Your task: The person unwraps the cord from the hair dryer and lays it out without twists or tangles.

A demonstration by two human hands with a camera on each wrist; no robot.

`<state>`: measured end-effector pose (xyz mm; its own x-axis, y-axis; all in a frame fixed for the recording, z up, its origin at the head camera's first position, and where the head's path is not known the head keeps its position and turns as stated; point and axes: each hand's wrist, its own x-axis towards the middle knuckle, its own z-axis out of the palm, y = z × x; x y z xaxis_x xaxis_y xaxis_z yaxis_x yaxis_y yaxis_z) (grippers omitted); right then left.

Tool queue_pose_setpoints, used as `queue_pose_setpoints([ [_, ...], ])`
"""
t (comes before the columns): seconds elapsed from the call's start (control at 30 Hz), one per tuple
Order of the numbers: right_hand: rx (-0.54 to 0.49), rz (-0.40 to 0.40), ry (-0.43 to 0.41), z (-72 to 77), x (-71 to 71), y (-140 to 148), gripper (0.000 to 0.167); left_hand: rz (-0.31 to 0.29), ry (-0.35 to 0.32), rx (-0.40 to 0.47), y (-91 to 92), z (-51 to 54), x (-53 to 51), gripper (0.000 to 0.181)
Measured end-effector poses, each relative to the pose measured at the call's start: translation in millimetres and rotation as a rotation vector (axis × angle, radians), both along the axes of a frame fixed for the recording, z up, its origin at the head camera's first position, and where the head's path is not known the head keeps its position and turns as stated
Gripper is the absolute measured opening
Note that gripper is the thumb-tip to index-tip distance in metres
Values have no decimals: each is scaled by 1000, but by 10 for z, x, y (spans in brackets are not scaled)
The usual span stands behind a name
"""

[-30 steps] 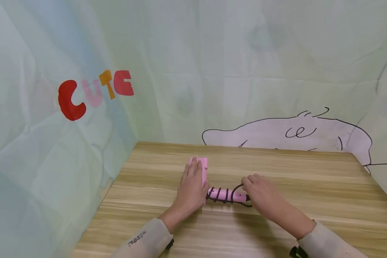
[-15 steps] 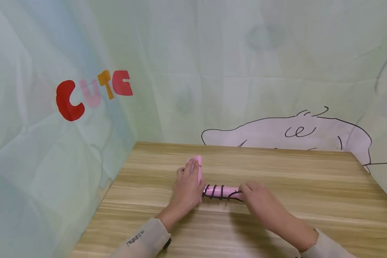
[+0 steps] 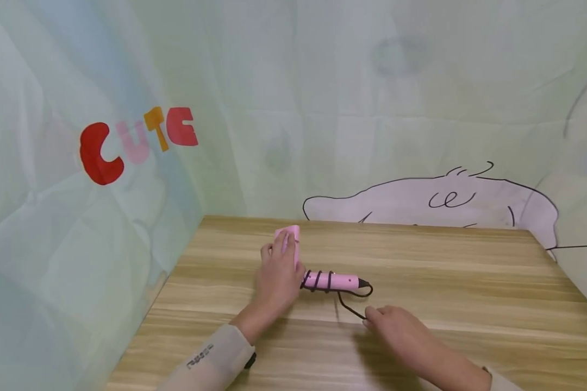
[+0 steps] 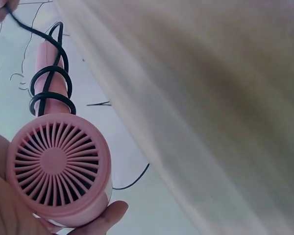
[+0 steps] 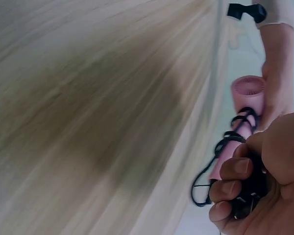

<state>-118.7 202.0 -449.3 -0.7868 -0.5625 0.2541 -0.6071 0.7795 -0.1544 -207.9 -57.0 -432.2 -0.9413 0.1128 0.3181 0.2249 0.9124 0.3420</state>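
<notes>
We see the left hand (image 3: 276, 276) wrapped round a pink hair dryer (image 3: 345, 282) over the wooden table (image 3: 450, 271), the right hand (image 3: 398, 332) curling its fingers around the black plug (image 5: 257, 185).

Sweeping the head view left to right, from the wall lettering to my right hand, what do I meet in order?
Red C → pink U → orange T → red E → left hand → dryer handle → right hand.
</notes>
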Motion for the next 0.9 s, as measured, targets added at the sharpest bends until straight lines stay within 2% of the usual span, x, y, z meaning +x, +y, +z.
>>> queue_pose_setpoints([
  [0.1, 26, 9, 16, -69, -13, 29, 23, 14, 2, 9, -40, 61, -16, 68],
  [0.3, 102, -29, -7, -187, -100, 115, 22, 20, 12, 57, -94, 160, -17, 69],
  [0.5, 134, -19, 2, -295, -283, 297, 22, 9, 4, 110, -114, 246, 53, 69],
  [0.63, 142, -41, 2, -347, -445, 421, 23, -8, -2, 121, -106, 278, 119, 69],
  [0.8, 170, -74, 46, -274, -677, 503, 21, -56, 24, 90, -89, 260, 222, 67],
  [0.9, 167, -129, 135, -172, -822, 475, 27, -88, 48, 47, -63, 213, 296, 66],
])
